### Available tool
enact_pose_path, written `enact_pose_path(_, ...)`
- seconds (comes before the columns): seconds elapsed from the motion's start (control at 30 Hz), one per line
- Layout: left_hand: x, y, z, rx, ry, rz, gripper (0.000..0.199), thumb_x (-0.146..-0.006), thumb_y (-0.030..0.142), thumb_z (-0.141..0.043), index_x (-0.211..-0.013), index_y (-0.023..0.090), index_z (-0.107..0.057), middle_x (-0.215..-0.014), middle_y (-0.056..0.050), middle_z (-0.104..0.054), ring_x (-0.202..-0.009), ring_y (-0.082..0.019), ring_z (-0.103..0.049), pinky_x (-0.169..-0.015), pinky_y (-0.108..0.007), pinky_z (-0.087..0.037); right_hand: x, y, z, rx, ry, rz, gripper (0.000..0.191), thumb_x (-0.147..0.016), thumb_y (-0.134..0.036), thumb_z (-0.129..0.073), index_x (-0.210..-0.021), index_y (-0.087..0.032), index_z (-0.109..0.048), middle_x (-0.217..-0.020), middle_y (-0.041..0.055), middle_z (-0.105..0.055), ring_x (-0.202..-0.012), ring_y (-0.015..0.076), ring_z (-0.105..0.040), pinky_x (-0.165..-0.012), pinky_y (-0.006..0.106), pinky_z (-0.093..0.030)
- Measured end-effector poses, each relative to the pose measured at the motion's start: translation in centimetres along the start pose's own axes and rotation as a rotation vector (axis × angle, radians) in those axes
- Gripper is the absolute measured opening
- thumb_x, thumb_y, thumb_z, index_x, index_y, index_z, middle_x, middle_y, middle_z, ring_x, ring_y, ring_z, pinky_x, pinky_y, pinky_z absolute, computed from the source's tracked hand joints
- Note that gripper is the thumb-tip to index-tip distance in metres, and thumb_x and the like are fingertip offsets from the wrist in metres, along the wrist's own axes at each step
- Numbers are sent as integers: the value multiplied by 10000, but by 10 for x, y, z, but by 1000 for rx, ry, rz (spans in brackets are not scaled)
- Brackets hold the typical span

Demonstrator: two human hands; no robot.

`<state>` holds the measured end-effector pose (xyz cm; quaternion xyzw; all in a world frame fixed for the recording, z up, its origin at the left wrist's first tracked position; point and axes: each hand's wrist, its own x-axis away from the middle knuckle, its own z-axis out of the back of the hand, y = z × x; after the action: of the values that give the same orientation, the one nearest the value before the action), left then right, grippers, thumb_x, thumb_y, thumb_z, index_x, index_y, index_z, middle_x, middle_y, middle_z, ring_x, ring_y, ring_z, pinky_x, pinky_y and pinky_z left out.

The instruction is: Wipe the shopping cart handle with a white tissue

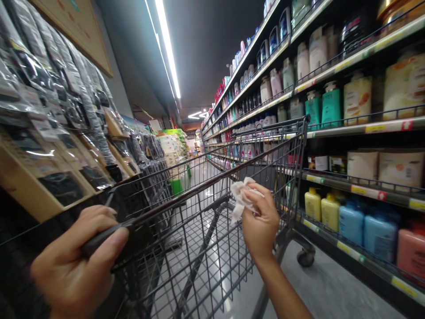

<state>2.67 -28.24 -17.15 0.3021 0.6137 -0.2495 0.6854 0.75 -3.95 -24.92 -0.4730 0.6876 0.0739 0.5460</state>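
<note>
A dark wire shopping cart (212, 248) stands tilted across the view, and no goods show in its basket. At the lower left, my left hand (79, 257) is wrapped round the black end of the cart's handle (102, 237). My right hand (260, 217) is closed on a crumpled white tissue (241, 199) and hangs over the cart, to the right of its dark upper rail (199, 188). The tissue sticks out past the fingertips.
Shelves (345, 128) of bottles and tubs run along the right side. Plastic-wrapped goods (66, 124) hang on the left. A cart wheel (305, 258) rests on the grey floor near the lower shelf. Green and white packs (172, 150) are stacked farther down the aisle.
</note>
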Motion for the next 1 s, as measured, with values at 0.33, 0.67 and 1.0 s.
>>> enact_pose_path(0.33,17,28,10,-302,-74,-300,401,-782,287,-588,-1169,188,-559,-1064,-87,-602,-1043,-260,-551,-944,-454,-417,61,-32,7,-34,-95,39,270,-812,-3,-528,-865,-221,-678,-928,51,-639,-908,189,-582,-768,376,-509)
enact_pose_path(0.67,110,47,-5,-502,-322,-417,430,-747,223,-627,-1171,174,-575,-1063,-101,-638,-1009,-249,-552,-932,-400,-380,103,-34,24,-130,-359,-26,344,-767,53,-488,-853,-225,-671,-913,39,-643,-914,181,-588,-781,340,-521)
enact_pose_path(1.0,115,39,-7,-454,-316,-338,391,-797,183,-536,-1187,181,-559,-1061,-81,-668,-1060,-241,-549,-1021,-436,-334,64,-41,17,1,-59,-18,248,-832,-62,-540,-950,-237,-672,-1118,71,-609,-1064,221,-595,-873,415,-515)
